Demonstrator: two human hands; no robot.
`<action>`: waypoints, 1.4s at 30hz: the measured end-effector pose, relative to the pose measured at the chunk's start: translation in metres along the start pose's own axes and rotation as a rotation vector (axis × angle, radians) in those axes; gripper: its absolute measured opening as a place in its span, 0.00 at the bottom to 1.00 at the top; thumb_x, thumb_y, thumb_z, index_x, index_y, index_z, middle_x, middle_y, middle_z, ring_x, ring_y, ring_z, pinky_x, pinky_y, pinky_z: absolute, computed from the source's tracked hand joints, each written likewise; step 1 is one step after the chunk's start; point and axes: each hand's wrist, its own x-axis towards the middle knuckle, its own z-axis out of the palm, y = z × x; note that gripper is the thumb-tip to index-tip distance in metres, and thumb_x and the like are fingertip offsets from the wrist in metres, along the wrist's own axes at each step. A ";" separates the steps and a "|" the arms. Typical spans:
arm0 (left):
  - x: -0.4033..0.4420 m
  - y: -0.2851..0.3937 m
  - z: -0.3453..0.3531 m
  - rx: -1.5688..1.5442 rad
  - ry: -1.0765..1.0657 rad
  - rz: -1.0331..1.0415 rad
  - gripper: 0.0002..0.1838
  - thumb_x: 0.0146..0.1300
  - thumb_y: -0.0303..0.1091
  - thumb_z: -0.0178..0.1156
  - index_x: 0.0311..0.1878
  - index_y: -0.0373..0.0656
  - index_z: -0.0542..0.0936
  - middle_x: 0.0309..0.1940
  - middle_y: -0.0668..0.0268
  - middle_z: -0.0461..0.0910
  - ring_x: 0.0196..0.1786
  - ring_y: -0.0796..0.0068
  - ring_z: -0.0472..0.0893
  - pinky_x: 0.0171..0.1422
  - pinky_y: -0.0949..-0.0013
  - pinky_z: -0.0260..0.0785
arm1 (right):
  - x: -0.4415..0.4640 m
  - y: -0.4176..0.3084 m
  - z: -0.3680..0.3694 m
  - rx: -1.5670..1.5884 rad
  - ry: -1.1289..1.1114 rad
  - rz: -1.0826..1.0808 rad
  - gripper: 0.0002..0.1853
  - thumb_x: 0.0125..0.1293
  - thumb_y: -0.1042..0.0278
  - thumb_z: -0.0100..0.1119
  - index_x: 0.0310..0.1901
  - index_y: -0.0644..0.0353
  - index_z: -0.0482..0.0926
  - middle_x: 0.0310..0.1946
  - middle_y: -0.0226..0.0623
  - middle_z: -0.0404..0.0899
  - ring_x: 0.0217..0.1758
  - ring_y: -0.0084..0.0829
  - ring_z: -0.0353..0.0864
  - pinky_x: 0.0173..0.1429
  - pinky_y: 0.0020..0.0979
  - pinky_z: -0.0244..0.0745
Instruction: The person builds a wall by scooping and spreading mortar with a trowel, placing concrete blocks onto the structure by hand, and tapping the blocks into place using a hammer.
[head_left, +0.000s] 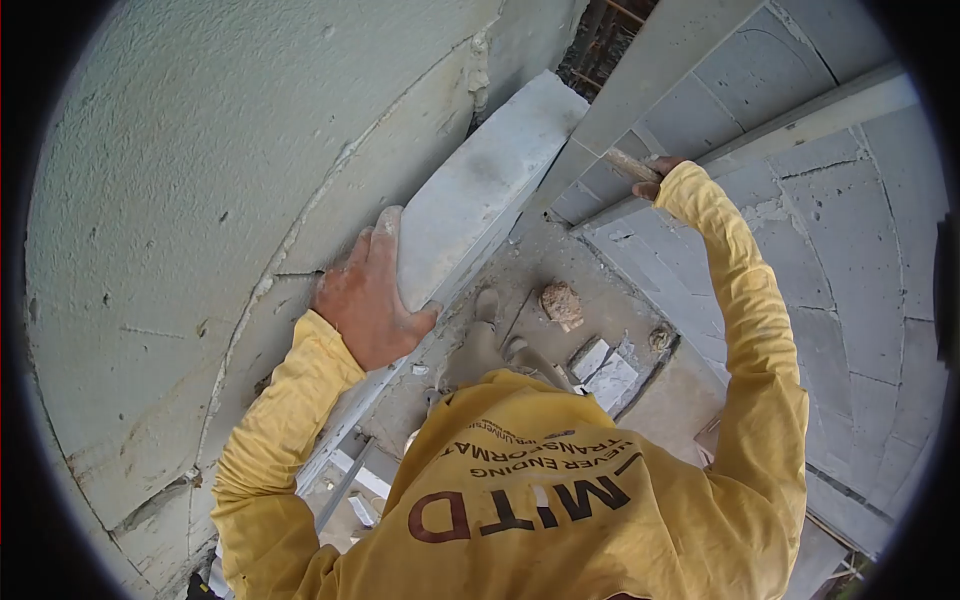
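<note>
My left hand [372,296] rests against the near end of a pale block [490,175], fingers spread along its side and thumb at its lower corner. The block lies along the grey block wall [250,130] at the left. On the other side, my right hand [657,178] is closed around a short, dusty handle [628,164]. The handle's far end meets a long, flat grey bar [640,90] that runs diagonally past the block's far end. Whatever lies beyond that bar on the tool is hidden.
A second block wall [830,220] stands at the right, with a long straight beam [800,125] across it. On the floor below are a brownish lump [562,304], broken pale block pieces [610,380] and my feet.
</note>
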 end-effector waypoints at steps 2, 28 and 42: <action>0.001 -0.001 -0.004 -0.014 -0.038 -0.011 0.52 0.48 0.46 0.68 0.70 0.28 0.52 0.60 0.36 0.66 0.58 0.40 0.74 0.62 0.52 0.69 | 0.000 -0.016 -0.011 0.038 -0.109 0.222 0.41 0.50 0.40 0.69 0.60 0.61 0.73 0.50 0.47 0.79 0.57 0.46 0.76 0.61 0.40 0.70; 0.008 -0.030 0.004 -0.335 0.077 0.176 0.32 0.65 0.46 0.57 0.59 0.27 0.62 0.41 0.34 0.76 0.43 0.35 0.79 0.47 0.47 0.73 | -0.242 -0.141 0.001 0.551 0.704 -0.043 0.22 0.65 0.53 0.62 0.49 0.63 0.75 0.27 0.35 0.79 0.26 0.30 0.78 0.34 0.29 0.74; 0.006 -0.019 0.007 -0.213 0.113 0.212 0.27 0.71 0.43 0.49 0.60 0.25 0.64 0.38 0.37 0.77 0.38 0.35 0.78 0.43 0.49 0.72 | -0.223 -0.159 0.022 0.534 0.534 -0.289 0.17 0.61 0.62 0.63 0.49 0.60 0.74 0.28 0.44 0.79 0.26 0.46 0.81 0.31 0.40 0.76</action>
